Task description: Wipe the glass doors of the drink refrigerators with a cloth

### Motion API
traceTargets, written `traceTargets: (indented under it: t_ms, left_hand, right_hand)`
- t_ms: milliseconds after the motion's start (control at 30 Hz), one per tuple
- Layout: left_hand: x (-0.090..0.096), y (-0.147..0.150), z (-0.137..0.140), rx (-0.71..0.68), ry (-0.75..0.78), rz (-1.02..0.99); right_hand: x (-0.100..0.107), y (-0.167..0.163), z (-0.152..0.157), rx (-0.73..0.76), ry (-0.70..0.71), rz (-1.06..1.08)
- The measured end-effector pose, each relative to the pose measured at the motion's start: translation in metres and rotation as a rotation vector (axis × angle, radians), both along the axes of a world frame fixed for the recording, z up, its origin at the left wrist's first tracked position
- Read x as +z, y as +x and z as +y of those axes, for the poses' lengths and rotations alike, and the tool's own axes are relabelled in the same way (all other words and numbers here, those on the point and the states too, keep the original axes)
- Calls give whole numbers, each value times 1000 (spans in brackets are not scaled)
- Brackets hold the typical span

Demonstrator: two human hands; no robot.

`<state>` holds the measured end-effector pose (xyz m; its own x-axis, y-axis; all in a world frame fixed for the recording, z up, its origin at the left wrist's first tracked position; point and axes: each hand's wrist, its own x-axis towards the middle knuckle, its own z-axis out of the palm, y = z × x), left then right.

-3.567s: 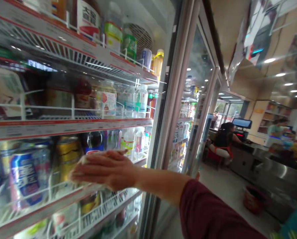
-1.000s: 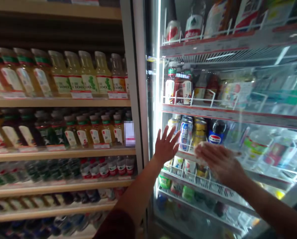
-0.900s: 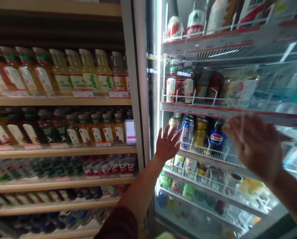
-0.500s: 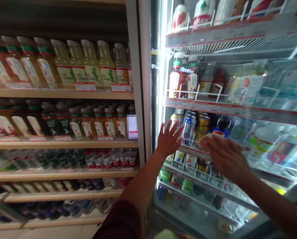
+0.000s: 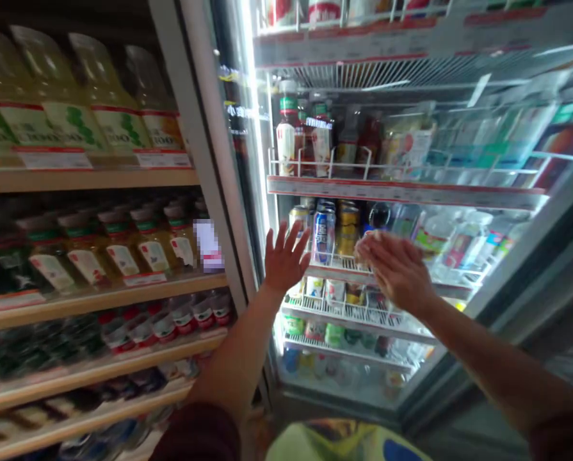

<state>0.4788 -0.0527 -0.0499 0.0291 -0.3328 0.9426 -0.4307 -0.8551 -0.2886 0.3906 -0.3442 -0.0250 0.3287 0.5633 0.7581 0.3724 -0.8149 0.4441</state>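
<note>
My left hand [image 5: 286, 259] is spread flat against the glass door of a lit drinks cooler [image 5: 324, 378], in front of its left side. Its fingers are apart and hold nothing. To its right, my right hand [image 5: 396, 266] is pressed toward the same glass with its fingers together over a pale, crumpled cloth [image 5: 362, 248], mostly hidden under the fingers. Behind the glass, between the hands, stand a blue can [image 5: 322, 234] and gold cans [image 5: 347, 232]. Both forearms reach forward from dark sleeves.
Wooden shelves [image 5: 89, 181] with rows of juice bottles [image 5: 118, 118] stand on the left, beside the cooler's grey upright [image 5: 204, 147]. A price tag [image 5: 209, 243] hangs at the shelf end. The door's dark frame [image 5: 463, 346] slants along the right. A yellow-green thing [image 5: 305, 442] shows at the bottom.
My view has turned right, so the cooler shows more and the shelves less. Both hands stay against the glass; the right hand with the cloth has come nearer the left.
</note>
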Motion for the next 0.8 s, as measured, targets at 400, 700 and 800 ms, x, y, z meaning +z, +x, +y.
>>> traceTargets:
  t_ms: [400, 700, 800]
  left_hand:
    - [1, 1, 1, -11, 4, 15]
    - [-3, 2, -1, -29, -28, 44]
    - [-6, 3, 0, 6, -20, 62]
  right_hand:
    - [-55, -10, -9, 102, -190, 137]
    - [-20, 4, -18, -87, 303, -166]
    - [-63, -4, 5, 76, -29, 63]
